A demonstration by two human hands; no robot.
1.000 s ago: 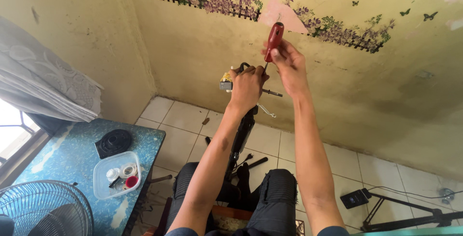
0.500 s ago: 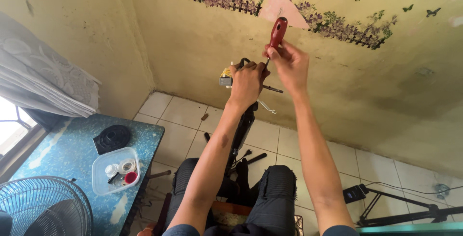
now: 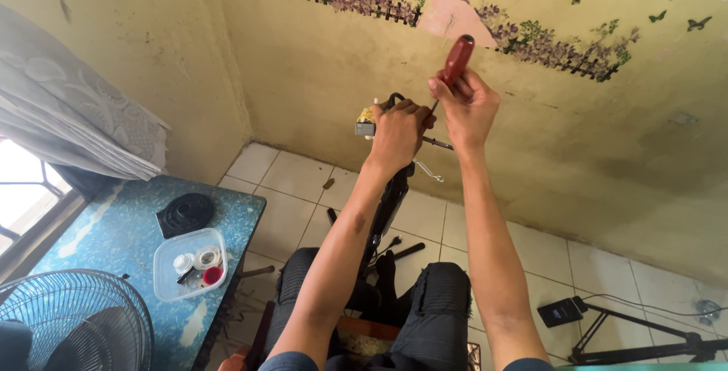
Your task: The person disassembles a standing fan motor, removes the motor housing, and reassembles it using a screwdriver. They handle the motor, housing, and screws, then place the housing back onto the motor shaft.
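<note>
The right hand (image 3: 466,106) is wrapped around the red handle of a screwdriver (image 3: 455,64), held high with its thin shaft slanting down and to the left toward the top of a black upright appliance (image 3: 387,204) that stands between the person's knees. The left hand (image 3: 398,134) is clamped over the head of that appliance, where a small grey and yellow fitting (image 3: 366,124) sticks out to the left and a thin metal rod juts to the right just under the right hand. The screwdriver's tip is hidden behind the left hand's fingers, so I cannot tell whether it sits in a screw. The two hands are close together, nearly touching, both arms stretched out in front of a stained yellow wall with a flower border. To the left stands a blue worktop (image 3: 106,234) carrying a clear plastic container (image 3: 189,265) of small parts and a black ribbed disc (image 3: 184,213); a wire-guarded fan (image 3: 68,325) is at the lower left edge. On the tiled floor (image 3: 303,189) lie a few dark tools near the feet, and at the right a dark device with a cable. With the shaft angled so steeply and the tip out of sight, the blade could slip from its seat and jab the left hand's fingers, which lie right beside it. The appliance is steadied only by one grip and the knees, so hard pushing might tip it or send a loosened part to the floor.
</note>
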